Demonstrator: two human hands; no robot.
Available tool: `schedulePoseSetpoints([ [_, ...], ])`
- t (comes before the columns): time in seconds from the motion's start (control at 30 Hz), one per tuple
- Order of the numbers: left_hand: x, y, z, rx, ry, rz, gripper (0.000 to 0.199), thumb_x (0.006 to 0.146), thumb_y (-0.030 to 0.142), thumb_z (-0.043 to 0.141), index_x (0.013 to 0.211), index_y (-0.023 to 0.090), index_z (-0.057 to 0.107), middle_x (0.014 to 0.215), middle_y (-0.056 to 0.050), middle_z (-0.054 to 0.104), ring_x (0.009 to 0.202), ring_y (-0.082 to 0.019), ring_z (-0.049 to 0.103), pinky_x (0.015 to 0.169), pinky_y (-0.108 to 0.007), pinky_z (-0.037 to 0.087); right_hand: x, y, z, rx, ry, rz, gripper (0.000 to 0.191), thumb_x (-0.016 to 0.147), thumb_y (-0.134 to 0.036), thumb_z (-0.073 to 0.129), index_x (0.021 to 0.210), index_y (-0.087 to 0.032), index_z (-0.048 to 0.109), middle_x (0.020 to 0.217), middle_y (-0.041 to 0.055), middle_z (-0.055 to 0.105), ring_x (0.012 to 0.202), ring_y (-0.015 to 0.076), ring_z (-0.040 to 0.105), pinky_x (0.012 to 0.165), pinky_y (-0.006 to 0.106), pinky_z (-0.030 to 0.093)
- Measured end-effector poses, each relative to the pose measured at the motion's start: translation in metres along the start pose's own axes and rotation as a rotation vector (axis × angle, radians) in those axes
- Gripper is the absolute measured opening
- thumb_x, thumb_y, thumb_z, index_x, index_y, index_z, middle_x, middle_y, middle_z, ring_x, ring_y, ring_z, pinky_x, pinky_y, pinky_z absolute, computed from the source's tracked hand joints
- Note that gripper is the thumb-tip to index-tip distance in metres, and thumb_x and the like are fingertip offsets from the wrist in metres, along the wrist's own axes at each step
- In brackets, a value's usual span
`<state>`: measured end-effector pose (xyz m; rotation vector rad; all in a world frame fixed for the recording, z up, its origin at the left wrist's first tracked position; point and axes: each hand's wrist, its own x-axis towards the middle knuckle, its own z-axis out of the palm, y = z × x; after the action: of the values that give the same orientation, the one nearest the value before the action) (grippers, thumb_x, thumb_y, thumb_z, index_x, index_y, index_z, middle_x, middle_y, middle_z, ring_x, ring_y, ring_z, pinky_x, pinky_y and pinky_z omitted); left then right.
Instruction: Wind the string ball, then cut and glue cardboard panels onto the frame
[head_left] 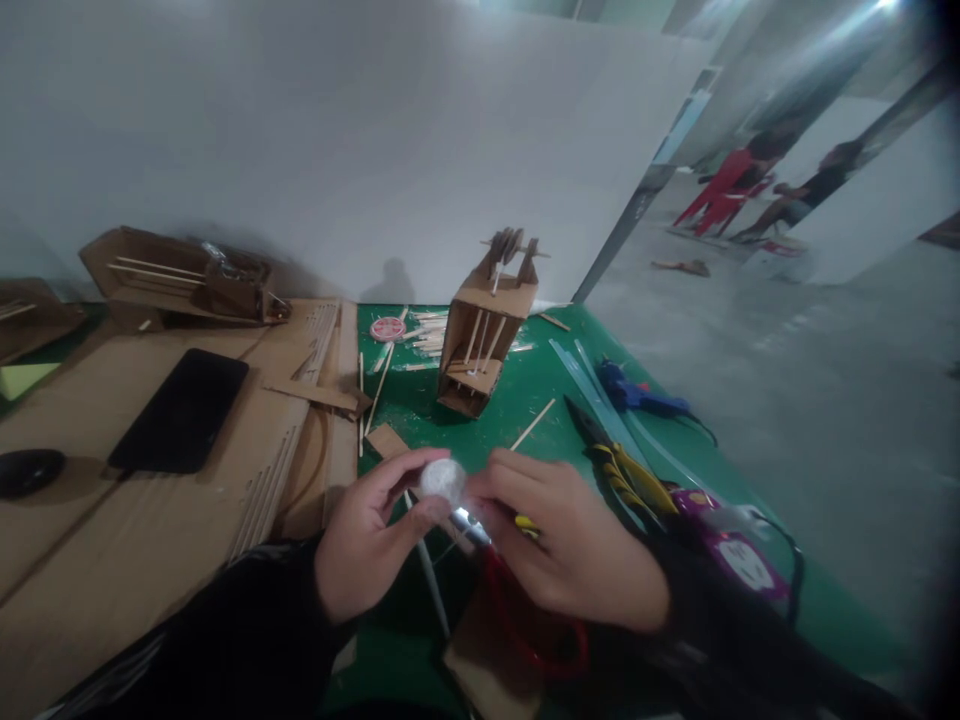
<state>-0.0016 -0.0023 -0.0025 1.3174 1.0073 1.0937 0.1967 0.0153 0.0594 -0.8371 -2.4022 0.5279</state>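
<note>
R hand (574, 540), lower ctr-right: fingers curled, can't tell what's held. L hand (379, 530), lower ctr: thumb/fingers pinch white pc (442, 482). Scissors (496, 590), bottom ctr: slip may nick skin. White pc, ctr: loose pinch may drop it.

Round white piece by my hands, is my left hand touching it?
Touching. The head view shows the left hand holding the round white piece, with fingers against its edge and no visible gap.
</note>
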Motion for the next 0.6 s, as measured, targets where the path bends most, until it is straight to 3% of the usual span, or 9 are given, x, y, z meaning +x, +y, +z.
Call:
schedulePoseSetpoints([
  [0.37, 0.004, 0.001, -0.002, -0.073, -0.052, -0.084, 0.037, 0.086, 0.035, 0.068, 0.119, 0.019, 0.062, 0.12, -0.01, 0.069, 0.111, -0.024, 0.065, 0.097, -0.034, 0.05, 0.011, 0.024, -0.002, -0.132, 0.042, -0.078, 0.022, 0.097, -0.025, 0.052, 0.09, -0.019, 0.072, 0.073, 0.0029, 0.055, 0.061, 0.0122, 0.051, 0.053, 0.022, 0.037],
  [0.6, -0.001, 0.008, -0.002, -0.169, -0.073, -0.061, 0.037, 0.084, 0.033, 0.071, 0.118, 0.018, 0.064, 0.116, -0.01, 0.069, 0.108, -0.024, 0.065, 0.094, -0.032, 0.05, 0.021, 0.03, -0.002, 0.08, 0.123, -0.118, 0.022, 0.098, -0.028, 0.054, 0.09, -0.018, 0.072, 0.073, 0.0041, 0.063, 0.064, 0.0136, 0.053, 0.056, 0.024, 0.041],
])
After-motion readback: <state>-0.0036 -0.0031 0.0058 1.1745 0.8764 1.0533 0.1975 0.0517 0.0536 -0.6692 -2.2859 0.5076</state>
